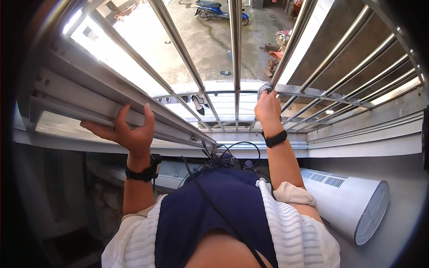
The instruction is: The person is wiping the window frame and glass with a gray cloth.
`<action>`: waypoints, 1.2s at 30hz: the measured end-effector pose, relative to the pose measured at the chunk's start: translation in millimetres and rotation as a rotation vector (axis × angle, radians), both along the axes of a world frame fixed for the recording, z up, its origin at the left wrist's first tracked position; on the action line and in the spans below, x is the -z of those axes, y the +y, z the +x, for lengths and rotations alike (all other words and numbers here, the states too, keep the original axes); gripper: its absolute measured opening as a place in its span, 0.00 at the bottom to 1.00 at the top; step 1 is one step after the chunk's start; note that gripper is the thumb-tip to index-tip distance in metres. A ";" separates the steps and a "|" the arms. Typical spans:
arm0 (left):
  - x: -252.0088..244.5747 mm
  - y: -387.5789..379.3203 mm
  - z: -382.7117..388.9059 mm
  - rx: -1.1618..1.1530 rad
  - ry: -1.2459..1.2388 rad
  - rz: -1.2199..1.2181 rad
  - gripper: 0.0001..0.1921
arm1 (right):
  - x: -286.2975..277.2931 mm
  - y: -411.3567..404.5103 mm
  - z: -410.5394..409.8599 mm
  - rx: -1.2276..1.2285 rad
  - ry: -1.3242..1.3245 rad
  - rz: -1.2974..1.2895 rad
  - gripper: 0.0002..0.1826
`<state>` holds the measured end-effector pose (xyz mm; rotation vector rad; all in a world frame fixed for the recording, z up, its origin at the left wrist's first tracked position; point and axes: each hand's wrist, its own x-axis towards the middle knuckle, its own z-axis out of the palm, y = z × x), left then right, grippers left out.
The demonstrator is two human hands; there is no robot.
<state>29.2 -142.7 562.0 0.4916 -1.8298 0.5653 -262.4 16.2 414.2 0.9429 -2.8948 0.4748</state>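
In my right hand (268,106) is a crumpled grey cloth (263,88), pressed against a metal window bar (291,43) close to a horizontal crossbar (249,91). My left hand (135,132) is raised at the metal frame of a window sash (83,97), its fingers spread. It holds nothing; the fingers are beside or against the frame, though exact contact cannot be told. Several shiny upright bars (236,43) form a grille in front of me.
Black cables (241,144) loop at the sill by my waist. A white cylindrical appliance (348,201) is mounted to the right. Dark high-heeled shoes (198,106) sit beyond the grille. Farther out, a blue scooter (216,11) stands on a concrete yard (187,60).
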 end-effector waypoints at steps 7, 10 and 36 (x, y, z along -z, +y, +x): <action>0.9 -3.5 2.7 0.036 -0.002 0.002 0.20 | -9.6 -16.5 -13.4 -0.047 -0.126 0.076 0.12; 2.4 -0.9 0.8 0.036 -0.006 0.020 0.20 | -5.5 -17.7 16.5 -0.183 -0.125 0.049 0.12; 2.6 -2.8 2.5 0.037 0.008 0.047 0.21 | -17.2 -31.3 10.7 -0.255 -0.136 0.067 0.11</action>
